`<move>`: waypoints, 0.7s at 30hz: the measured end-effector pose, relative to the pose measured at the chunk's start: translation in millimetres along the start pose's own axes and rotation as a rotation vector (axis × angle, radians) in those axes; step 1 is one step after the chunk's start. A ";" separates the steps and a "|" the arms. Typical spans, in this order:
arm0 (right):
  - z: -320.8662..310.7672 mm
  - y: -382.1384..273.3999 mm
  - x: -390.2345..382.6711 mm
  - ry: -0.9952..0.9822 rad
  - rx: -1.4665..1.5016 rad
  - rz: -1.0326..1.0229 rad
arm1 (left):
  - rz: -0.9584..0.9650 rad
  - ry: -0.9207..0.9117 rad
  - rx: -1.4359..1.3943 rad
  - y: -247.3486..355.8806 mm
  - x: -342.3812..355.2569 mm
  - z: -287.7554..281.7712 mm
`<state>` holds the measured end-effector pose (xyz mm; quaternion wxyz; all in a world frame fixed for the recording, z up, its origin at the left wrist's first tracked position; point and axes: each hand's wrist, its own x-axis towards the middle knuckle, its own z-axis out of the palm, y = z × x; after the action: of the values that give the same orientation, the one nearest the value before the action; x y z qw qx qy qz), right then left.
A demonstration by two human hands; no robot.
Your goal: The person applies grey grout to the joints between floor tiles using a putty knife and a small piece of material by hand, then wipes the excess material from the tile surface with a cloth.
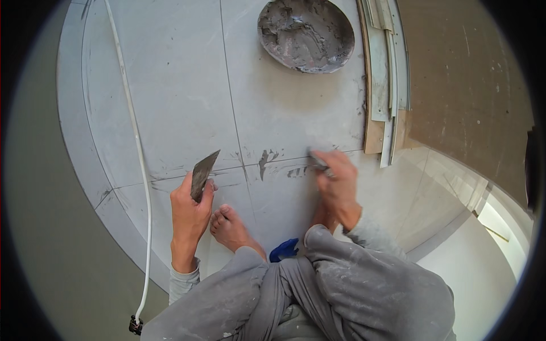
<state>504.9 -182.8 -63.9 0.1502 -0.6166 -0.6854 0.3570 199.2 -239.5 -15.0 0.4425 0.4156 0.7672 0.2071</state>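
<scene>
Tiles (170, 108) stretch beyond left fingers (208, 192) gripping a blade (203, 173) I judge stiff, best held there; right fingers (336, 159) grip a blurred tool (319, 162).

Looks like an indoor building site to me — tiled floor (176, 85) with grey smears (264, 161) along a joint (230, 168), a bowl (309, 71) of grey paste (318, 42) at 12 o'clock, loose trim strips (392, 79) at 2, white cable (133, 116) around 10.

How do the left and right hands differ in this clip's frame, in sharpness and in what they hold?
The left hand looks sharp; the right hand is blurred. The left hand grips a flat scraper; the right hand grips a grey thing too blurred to name. Both are bare.
</scene>
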 end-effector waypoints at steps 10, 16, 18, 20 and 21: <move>43.0 -59.0 31.6 -0.195 0.300 -0.148 | -0.052 0.047 -0.043 1.2 -0.7 -10.3; 50.6 -60.5 29.0 -0.196 -0.050 -0.361 | -0.048 0.032 -0.057 -1.9 1.3 -5.5; 63.9 -58.7 -2.6 -0.401 0.055 -0.352 | -0.016 0.048 -0.048 -5.3 0.5 -5.0; 58.9 -59.8 -3.5 -0.471 0.105 -0.345 | 0.019 0.066 -0.040 -4.0 2.1 -6.0; 55.3 -56.3 5.2 -0.377 0.128 -0.347 | 0.015 0.069 -0.054 -2.5 2.5 -7.3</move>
<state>426.6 -193.8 -65.7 0.1175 -0.4019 -0.7728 0.4770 191.2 -238.5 -14.2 0.4252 0.4017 0.7730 0.2455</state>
